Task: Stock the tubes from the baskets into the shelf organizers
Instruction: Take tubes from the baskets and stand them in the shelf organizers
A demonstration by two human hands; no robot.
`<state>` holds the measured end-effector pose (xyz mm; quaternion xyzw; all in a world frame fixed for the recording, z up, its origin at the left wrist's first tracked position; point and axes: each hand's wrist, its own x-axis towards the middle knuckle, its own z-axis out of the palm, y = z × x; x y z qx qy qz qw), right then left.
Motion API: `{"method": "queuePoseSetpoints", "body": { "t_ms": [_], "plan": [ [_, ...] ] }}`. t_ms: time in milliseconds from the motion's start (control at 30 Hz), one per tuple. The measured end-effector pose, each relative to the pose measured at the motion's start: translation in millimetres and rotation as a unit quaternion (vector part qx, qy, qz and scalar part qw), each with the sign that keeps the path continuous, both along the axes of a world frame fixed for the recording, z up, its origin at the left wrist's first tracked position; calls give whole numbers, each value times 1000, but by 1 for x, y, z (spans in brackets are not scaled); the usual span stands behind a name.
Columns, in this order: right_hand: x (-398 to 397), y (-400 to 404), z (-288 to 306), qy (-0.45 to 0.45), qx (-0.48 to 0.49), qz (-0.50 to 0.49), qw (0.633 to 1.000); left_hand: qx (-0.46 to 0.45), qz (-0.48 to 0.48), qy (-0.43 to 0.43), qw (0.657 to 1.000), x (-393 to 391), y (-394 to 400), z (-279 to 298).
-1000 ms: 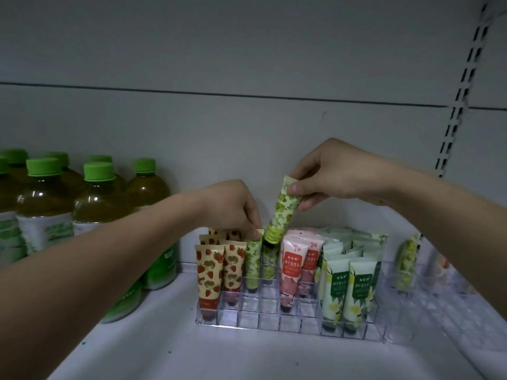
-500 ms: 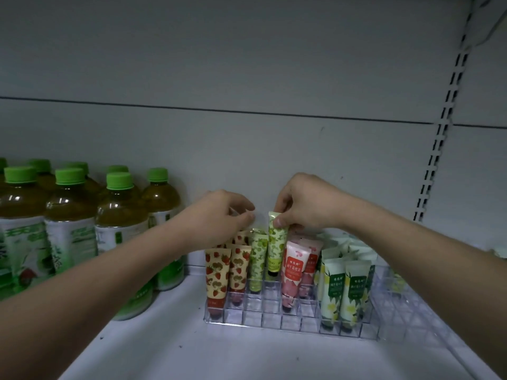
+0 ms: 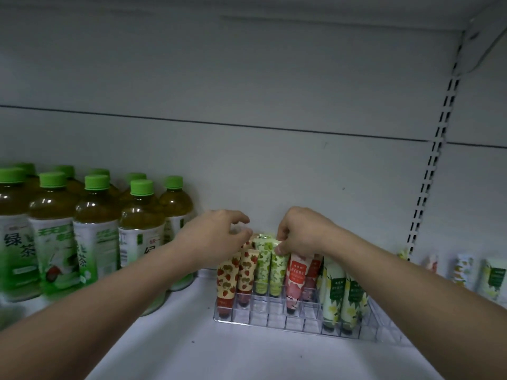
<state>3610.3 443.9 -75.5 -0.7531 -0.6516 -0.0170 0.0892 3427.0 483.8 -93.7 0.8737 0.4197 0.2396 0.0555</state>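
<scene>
Change: the green-patterned tube [image 3: 277,267], held tilted above the organizer a second ago by the right hand [image 3: 300,233], has been lowered upright into a cell; one more tube is judged stocked, with release still to come.
Left hand [image 3: 219,237]: held just left of the tube tops, fingers loosely curled, nothing seen gripped.
Right hand: top of the green-patterned tube pinched between thumb and fingers.
Green tea bottles [image 3: 96,231]: grouped well left of the left hand.
Clear organizer [image 3: 274,320]: below both hands; strawberry tubes [image 3: 238,272] under the left hand, green ones between the hands, pink tubes [image 3: 296,278] and white-green tubes [image 3: 343,294] under the right forearm; front cells empty.
Further tubes [image 3: 463,272]: blurred, far right of the right arm.
</scene>
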Motion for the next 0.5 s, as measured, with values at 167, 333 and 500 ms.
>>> {"method": "queuePoseSetpoints", "body": {
  "t_ms": [167, 333, 500],
  "plan": [
    [-4, -28, 11, 57, 45, 2, 997, 10, 7, 20, 1000, -11, -27, 15],
    [-20, -90, 24, 98, 90, 34, 991, 21, 31, 34, 999, -24, -80, 25],
    [-45, -177, 9, 114, 63, 61, 990, -22, 15, 44, 999, -41, -153, 4]
  ]
}}
